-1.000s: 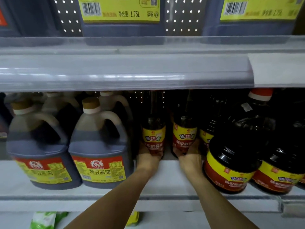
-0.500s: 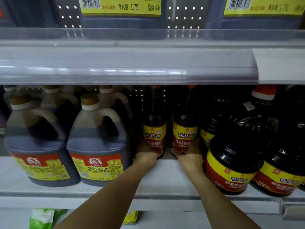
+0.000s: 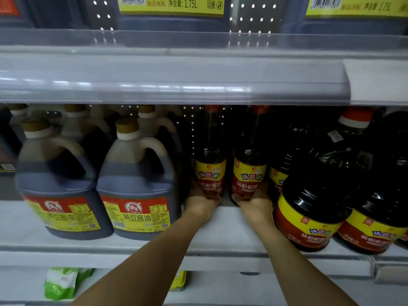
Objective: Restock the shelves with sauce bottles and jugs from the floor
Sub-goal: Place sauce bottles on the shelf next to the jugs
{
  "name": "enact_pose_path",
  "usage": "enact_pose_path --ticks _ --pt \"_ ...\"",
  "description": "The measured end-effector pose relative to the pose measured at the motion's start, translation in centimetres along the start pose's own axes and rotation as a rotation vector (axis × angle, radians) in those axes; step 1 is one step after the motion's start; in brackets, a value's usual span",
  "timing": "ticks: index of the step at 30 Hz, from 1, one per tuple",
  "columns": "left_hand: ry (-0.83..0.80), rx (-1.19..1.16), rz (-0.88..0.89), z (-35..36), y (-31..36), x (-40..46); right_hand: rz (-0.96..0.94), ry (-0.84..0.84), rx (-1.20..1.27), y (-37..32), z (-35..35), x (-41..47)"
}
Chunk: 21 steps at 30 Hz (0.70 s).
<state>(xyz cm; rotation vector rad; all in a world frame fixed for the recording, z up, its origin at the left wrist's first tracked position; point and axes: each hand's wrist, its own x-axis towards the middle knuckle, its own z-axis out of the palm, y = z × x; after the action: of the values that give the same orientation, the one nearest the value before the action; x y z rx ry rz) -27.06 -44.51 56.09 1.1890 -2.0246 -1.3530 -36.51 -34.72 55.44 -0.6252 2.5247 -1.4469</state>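
left hand grips the base of a tall soy sauce bottle, fingers curled round its lower label; right hand grips a second, matching bottle the same way. both bottles stand upright, just beside each other, deep on the white middle shelf, their red caps partly hidden behind the grey price rail of the shelf above. both bare forearms reach in over the shelf's front edge.

left of the left hand, touching or nearly touching it, stands a handled soy sauce jug with a tan cap and a red and yellow label; a like jug stands beside it, and more of the kind stand behind. right of the right hand, a round dark jug with a yellow and red label crowds the wrist; another stands further right, and a smaller one is partly hidden behind them. these flanking jugs leave only a narrow gap for the two bottles.

on the upper shelf, large jugs with yellow labels stand before a perforated back panel. below the middle shelf, a green packet lies on a lower level.
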Motion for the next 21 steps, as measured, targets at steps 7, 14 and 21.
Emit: enact_pose_path --ticks 7,14,21 --pt "-0.036 0.006 -0.022 -1.8 0.1 -5.3 -0.001 -0.081 -0.070 -1.8 -1.5 -4.8" --pt "-0.160 -0.141 0.048 -6.3 -0.8 -13.2 -0.074 -0.092 -0.095 -5.2 -1.9 -12.1" --pt "-0.047 -0.169 0.047 -15.7 -3.3 -16.5 -0.156 -0.198 -0.081 -9.2 2.1 -19.6"
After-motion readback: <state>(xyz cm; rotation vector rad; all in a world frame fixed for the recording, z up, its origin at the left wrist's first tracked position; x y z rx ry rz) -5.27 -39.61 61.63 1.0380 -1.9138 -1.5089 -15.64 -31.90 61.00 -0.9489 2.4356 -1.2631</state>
